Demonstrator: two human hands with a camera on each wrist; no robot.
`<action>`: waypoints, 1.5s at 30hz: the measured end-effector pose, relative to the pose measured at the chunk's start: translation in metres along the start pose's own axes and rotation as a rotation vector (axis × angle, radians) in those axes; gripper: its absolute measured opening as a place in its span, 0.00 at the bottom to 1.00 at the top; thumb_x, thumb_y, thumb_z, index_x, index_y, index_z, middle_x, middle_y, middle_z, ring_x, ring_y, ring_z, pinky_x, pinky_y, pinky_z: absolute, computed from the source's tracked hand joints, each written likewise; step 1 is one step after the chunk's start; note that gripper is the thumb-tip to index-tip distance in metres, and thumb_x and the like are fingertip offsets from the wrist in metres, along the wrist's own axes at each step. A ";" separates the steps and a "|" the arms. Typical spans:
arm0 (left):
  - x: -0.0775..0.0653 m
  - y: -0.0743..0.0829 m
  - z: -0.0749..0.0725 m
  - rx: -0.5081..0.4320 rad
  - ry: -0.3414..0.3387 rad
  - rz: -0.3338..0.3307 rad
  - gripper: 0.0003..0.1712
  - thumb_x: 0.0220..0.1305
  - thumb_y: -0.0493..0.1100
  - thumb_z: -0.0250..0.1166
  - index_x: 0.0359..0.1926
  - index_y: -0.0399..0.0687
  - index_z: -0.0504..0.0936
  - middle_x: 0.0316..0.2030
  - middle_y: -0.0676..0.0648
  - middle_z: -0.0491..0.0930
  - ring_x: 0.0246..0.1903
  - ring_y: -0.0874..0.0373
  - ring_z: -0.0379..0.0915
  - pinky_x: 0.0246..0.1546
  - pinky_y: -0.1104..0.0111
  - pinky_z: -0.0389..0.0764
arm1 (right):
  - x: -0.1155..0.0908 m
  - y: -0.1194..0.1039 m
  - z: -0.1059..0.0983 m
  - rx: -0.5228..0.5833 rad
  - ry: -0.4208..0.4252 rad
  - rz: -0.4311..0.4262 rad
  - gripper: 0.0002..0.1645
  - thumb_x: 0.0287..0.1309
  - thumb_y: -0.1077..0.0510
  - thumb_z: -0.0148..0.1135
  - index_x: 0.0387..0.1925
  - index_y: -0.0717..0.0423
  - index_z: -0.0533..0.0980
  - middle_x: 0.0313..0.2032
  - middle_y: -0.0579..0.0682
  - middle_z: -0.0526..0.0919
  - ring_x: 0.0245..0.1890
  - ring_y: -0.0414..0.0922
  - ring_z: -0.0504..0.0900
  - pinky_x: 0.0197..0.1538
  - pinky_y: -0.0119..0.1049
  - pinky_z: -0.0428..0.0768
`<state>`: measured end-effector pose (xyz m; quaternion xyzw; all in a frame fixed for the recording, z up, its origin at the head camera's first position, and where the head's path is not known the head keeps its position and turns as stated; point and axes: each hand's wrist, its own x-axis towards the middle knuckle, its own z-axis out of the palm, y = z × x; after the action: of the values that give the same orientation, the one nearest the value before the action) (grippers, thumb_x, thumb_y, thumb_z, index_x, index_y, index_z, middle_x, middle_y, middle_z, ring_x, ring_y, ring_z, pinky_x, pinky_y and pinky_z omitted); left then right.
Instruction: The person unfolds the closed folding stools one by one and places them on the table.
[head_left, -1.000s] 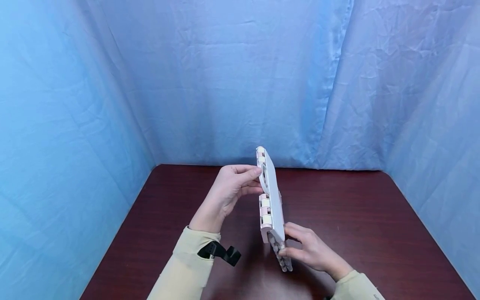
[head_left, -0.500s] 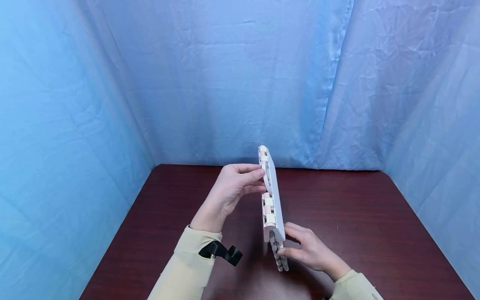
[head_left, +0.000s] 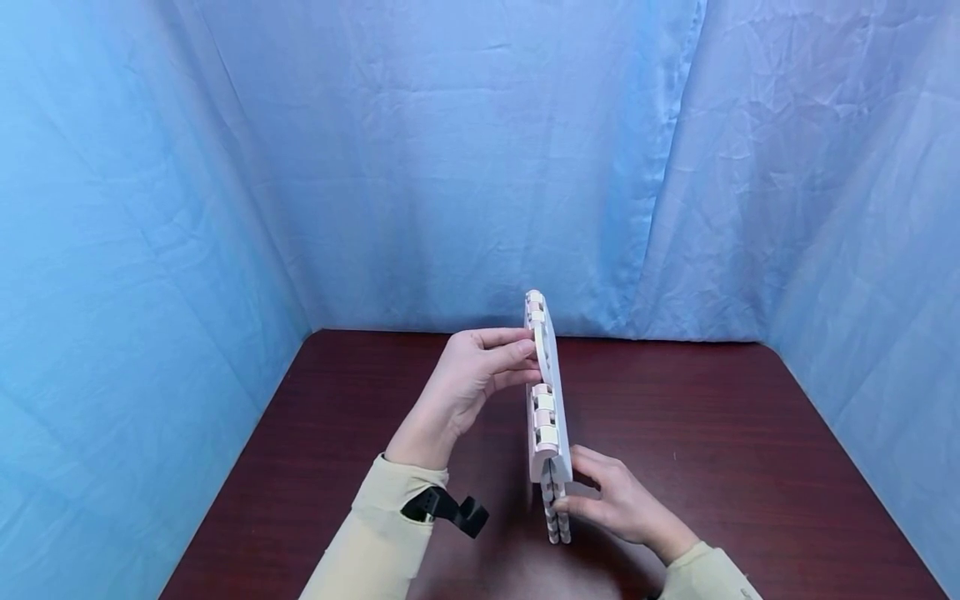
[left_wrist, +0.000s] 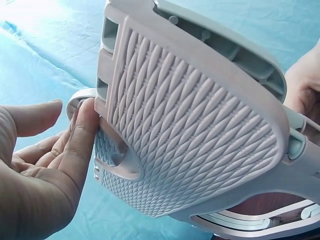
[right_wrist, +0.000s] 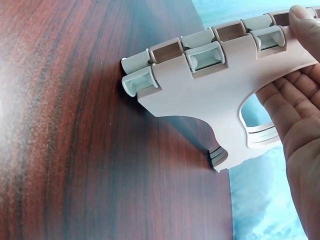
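Note:
A folding step stool point(head_left: 553, 392) in white and pale pink plastic stands folded nearly flat, on edge above the table. Its woven-pattern top point(left_wrist: 195, 110) faces the left wrist camera. My left hand point(head_left: 480, 371) is at the small carry handle point(left_wrist: 81, 95) on the upper edge, the thumb on one side and the fingers on the other. Lower down, my right hand point(head_left: 618, 500) grips the folded leg panel point(right_wrist: 205, 82), thumb over its hinged edge and fingers beneath. The leg ends reach down close over the tabletop.
The dark red-brown wooden table point(head_left: 712, 417) lies under both hands. Blue curtains point(head_left: 450, 167) hang behind it and along both sides. A black strap point(head_left: 450, 508) sticks out from the left wrist.
The stool has turned slightly, its handle edge shifting right and its leg ends shifting left, so it now stands more edge-on. My left hand has moved a little right with it.

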<state>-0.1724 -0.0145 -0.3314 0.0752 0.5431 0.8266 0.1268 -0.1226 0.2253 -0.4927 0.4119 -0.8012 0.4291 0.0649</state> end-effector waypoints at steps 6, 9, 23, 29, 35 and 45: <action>-0.001 -0.001 0.002 -0.015 -0.016 0.003 0.20 0.66 0.28 0.66 0.58 0.23 0.79 0.38 0.39 0.85 0.34 0.54 0.86 0.43 0.62 0.88 | -0.001 -0.001 0.001 0.015 0.010 0.030 0.24 0.58 0.56 0.75 0.55 0.42 0.78 0.51 0.40 0.82 0.51 0.37 0.82 0.57 0.30 0.80; 0.000 -0.003 0.003 -0.022 -0.024 0.000 0.20 0.66 0.28 0.65 0.58 0.23 0.79 0.37 0.40 0.86 0.34 0.53 0.86 0.44 0.63 0.88 | -0.001 -0.002 0.002 0.019 0.026 0.018 0.25 0.57 0.58 0.76 0.56 0.45 0.78 0.51 0.42 0.82 0.51 0.37 0.82 0.57 0.30 0.81; -0.002 -0.005 0.007 -0.055 -0.080 0.010 0.21 0.70 0.32 0.63 0.59 0.23 0.77 0.37 0.40 0.86 0.35 0.53 0.87 0.47 0.60 0.87 | -0.003 -0.003 0.005 0.072 0.047 0.026 0.26 0.58 0.61 0.75 0.58 0.51 0.78 0.55 0.48 0.82 0.54 0.36 0.81 0.56 0.29 0.82; -0.003 -0.006 0.008 -0.064 -0.090 0.017 0.21 0.70 0.34 0.64 0.59 0.23 0.77 0.38 0.40 0.86 0.36 0.53 0.87 0.48 0.59 0.87 | -0.002 -0.006 0.004 0.081 0.055 0.015 0.26 0.58 0.61 0.75 0.58 0.51 0.78 0.55 0.49 0.82 0.55 0.37 0.81 0.56 0.30 0.82; -0.006 -0.007 0.010 -0.060 -0.095 0.041 0.21 0.70 0.34 0.64 0.59 0.24 0.78 0.43 0.35 0.85 0.38 0.53 0.87 0.50 0.59 0.86 | -0.004 -0.004 0.004 0.091 0.059 0.010 0.27 0.57 0.62 0.75 0.58 0.52 0.78 0.55 0.50 0.82 0.54 0.37 0.81 0.56 0.31 0.82; -0.013 -0.017 0.006 -0.024 -0.016 0.152 0.17 0.70 0.32 0.64 0.57 0.28 0.80 0.49 0.31 0.84 0.38 0.53 0.88 0.51 0.58 0.86 | -0.006 -0.002 0.006 0.098 0.080 0.006 0.25 0.55 0.63 0.77 0.54 0.50 0.79 0.50 0.47 0.82 0.51 0.37 0.82 0.53 0.30 0.83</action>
<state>-0.1564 -0.0067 -0.3443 0.1212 0.5247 0.8398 0.0691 -0.1157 0.2235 -0.4983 0.3948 -0.7772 0.4840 0.0756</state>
